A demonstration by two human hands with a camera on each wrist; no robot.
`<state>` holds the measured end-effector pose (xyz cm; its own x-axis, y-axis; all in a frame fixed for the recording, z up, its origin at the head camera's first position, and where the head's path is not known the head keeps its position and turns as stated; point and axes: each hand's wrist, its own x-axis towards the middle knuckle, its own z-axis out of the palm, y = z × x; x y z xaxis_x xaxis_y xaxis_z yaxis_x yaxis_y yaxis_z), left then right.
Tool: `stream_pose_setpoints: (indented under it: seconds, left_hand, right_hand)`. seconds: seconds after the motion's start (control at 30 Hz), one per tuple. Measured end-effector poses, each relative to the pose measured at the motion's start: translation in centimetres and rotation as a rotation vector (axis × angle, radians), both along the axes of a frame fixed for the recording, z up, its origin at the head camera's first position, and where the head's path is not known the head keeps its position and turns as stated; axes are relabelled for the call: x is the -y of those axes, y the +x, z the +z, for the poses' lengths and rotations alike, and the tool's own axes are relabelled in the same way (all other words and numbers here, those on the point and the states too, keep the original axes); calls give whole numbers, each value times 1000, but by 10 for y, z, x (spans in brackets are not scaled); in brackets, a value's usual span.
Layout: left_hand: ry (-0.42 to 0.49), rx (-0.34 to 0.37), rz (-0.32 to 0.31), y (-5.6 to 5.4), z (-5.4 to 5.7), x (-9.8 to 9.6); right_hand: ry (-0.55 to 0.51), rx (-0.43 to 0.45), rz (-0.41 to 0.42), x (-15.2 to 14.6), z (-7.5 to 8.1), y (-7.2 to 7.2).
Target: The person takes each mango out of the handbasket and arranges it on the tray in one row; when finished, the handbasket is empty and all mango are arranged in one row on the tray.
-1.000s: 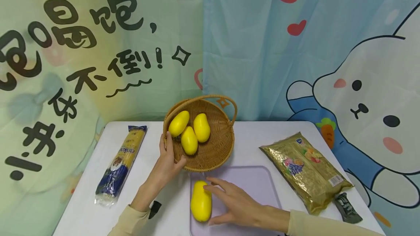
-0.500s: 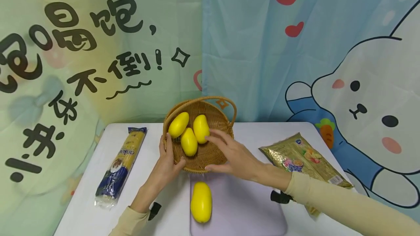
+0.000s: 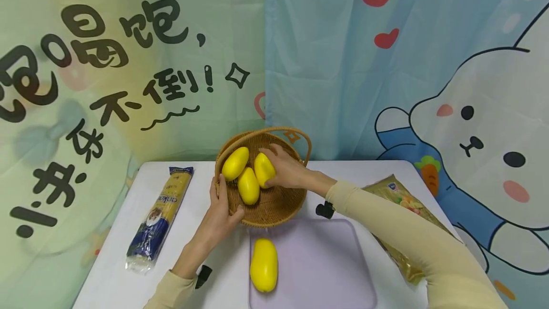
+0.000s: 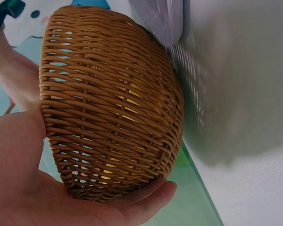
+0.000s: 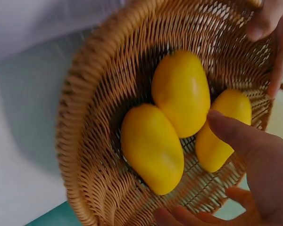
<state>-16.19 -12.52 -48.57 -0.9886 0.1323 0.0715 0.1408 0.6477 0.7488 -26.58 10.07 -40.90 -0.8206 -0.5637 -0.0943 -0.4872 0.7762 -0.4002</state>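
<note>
A brown wicker basket (image 3: 283,204) with a hoop handle leans on its side at the back of the table, its mouth tilted toward me. My left hand (image 3: 219,213) grips its left rim; in the left wrist view the fingers curve around the woven wall (image 4: 113,103). Inside lie three yellow mangoes: a left one (image 3: 236,163), a middle one (image 3: 249,186) and a right one (image 3: 263,169). My right hand (image 3: 285,168) reaches into the basket, fingers and thumb spread around the right mango. In the right wrist view, gaps show between the fingers and that mango (image 5: 152,148).
Another yellow mango (image 3: 263,265) lies on the left part of a pale purple tray (image 3: 321,261) in front of the basket. A pasta packet (image 3: 159,218) is at the left. On the right, a gold bag (image 3: 396,252) is partly covered by my right sleeve.
My right hand has moved from above the mango on the tray, up and forward into the basket, to the right mango there. My left hand and the basket stay in place.
</note>
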Motion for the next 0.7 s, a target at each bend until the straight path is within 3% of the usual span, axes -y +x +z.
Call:
stream_pose_setpoints:
  seconds: [0.3, 0.47, 0.7]
  left_hand:
    - [23, 22, -2, -1, -2, 1]
    - [26, 19, -10, -1, -2, 2]
    - [19, -43, -13, -2, -3, 2]
  right_hand:
    - [186, 132, -96, 19, -15, -30]
    - [189, 159, -111, 23, -23, -33]
    - [163, 164, -125, 30, -37, -30]
